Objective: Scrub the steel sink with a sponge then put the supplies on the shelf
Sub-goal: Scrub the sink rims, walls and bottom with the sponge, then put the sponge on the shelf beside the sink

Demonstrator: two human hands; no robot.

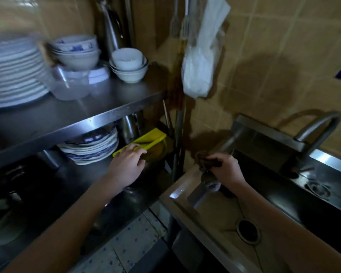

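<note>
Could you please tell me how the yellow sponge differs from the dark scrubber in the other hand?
The yellow sponge is bright, flat and rectangular; the dark scrubber is a crumpled, greyish bundle. The sponge sits at the lower shelf with the left hand resting its fingers on it, while the scrubber is gripped in the right hand above the sink corner. Both are cleaning supplies with a hand on them.
</note>
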